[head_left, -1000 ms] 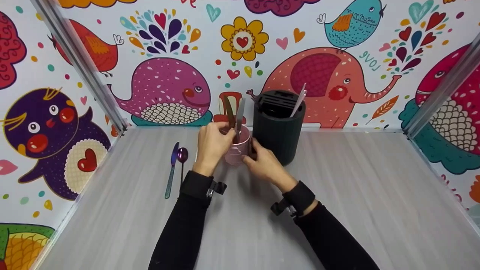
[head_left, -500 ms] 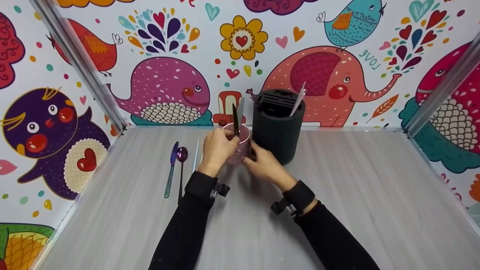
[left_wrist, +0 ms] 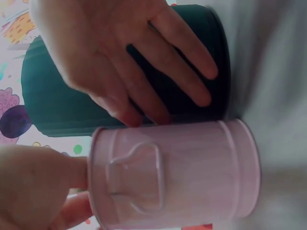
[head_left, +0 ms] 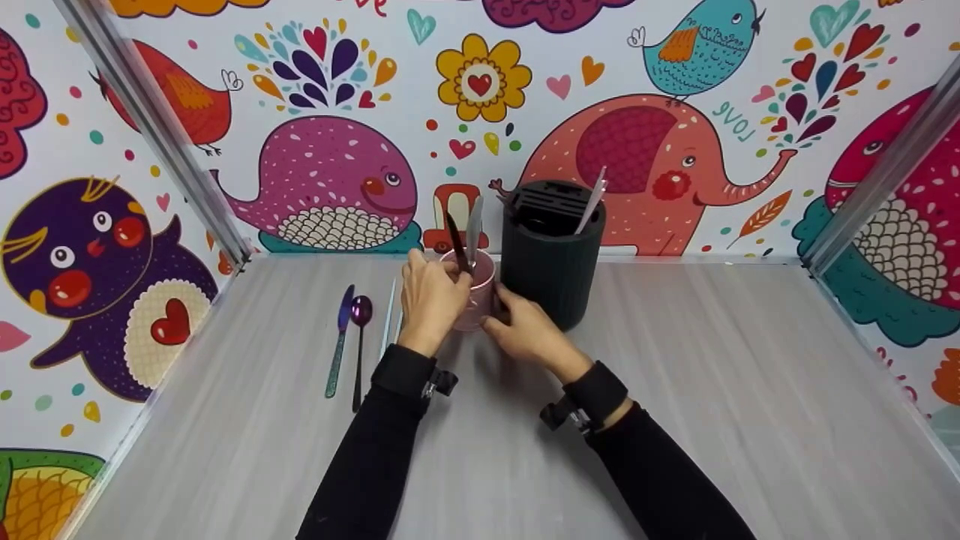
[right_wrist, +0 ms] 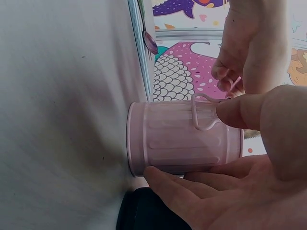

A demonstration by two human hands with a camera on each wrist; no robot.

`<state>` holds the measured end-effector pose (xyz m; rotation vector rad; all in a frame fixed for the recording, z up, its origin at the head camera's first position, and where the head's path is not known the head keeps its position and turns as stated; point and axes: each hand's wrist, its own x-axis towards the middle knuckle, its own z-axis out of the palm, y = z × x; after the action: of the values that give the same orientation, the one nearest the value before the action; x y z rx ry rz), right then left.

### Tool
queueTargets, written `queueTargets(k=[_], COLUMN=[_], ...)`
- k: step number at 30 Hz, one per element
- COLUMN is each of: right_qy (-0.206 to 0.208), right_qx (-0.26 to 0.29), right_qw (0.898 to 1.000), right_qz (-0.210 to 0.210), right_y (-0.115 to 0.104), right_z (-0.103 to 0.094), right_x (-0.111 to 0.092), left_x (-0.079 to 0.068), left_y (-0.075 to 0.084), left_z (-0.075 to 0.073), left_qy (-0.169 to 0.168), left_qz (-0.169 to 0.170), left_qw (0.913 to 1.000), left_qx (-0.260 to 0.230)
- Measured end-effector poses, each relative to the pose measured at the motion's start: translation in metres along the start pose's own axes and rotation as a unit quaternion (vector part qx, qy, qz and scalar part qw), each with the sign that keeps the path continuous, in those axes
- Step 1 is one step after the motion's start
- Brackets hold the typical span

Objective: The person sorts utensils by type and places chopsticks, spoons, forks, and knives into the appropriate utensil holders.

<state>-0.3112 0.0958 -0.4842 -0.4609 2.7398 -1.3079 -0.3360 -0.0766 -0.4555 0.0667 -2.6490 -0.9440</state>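
Note:
A pink ribbed cup (head_left: 480, 300) with a side handle stands upright on the table. My right hand (head_left: 531, 330) grips its right side, thumb in front and fingers behind. At the cup's rim, my left hand (head_left: 435, 300) pinches a dark-bladed knife (head_left: 456, 238), its blade pointing up and leaning left. Behind this knife a silver knife (head_left: 475, 225) rises from the cup. Both knives' lower ends are hidden by the left hand and the cup. In the left wrist view the pink cup (left_wrist: 192, 172) lies between both hands.
A dark green ribbed utensil holder (head_left: 551, 277), with a slotted top and pale utensils (head_left: 592, 199), stands right beside the cup. Left of the hands lie a blue-purple knife (head_left: 341, 341), a purple spoon (head_left: 361, 330) and thin pale-blue utensils (head_left: 390, 315). A patterned wall stands behind.
My left hand shifted right with the dark knife, turning its blade edge-on, then moved slightly back left, tilting the blade leftward. My right hand has stayed on the cup.

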Motion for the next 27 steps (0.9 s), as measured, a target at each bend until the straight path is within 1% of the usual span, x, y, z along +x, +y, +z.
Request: queueTargets(k=[3,6,8,11,15,17,22,25,27], right_qy=[-0.002,-0.003,-0.001,0.003,-0.004,-0.006,-0.021,-0.023,-0.017], right_qx=[0.001,-0.008,-0.008,-0.007,-0.004,-0.013,-0.007,-0.004,-0.007], right_qw=[1.000,1.000,1.000,1.000,1.000,1.000,1.000,0.999,0.999], right_qz=[0.001,-0.002,-0.007,-0.018,-0.019,-0.023,-0.023,-0.027,-0.034], right_y=[0.010,0.021,0.023,0.019,0.004,-0.001,-0.009,-0.011,-0.012], right_z=[0.003,0.008,0.008,0.006,-0.003,-0.007,-0.020,-0.029,-0.036], right_x=[0.007,0.014,0.015,0.011,0.000,-0.005,-0.015,-0.019,-0.022], left_x=[0.002,0.003,0.004,0.004,0.004,0.003,-0.002,-0.007,-0.009], left_y=[-0.003,-0.005,-0.006,-0.005,-0.001,0.002,0.012,0.018,0.021], left_z=[0.000,-0.001,-0.002,-0.005,-0.011,-0.015,-0.027,-0.034,-0.039], left_qy=[-0.005,-0.014,-0.019,-0.025,-0.023,-0.016,0.012,0.009,0.010], left_qz=[-0.006,-0.001,0.004,0.013,0.018,0.022,0.040,0.051,0.066], left_qw=[0.9999,0.9998,0.9997,0.9995,0.9995,0.9996,0.9989,0.9980,0.9967], left_qx=[0.008,0.015,0.015,0.015,0.012,0.006,-0.021,-0.036,-0.047])
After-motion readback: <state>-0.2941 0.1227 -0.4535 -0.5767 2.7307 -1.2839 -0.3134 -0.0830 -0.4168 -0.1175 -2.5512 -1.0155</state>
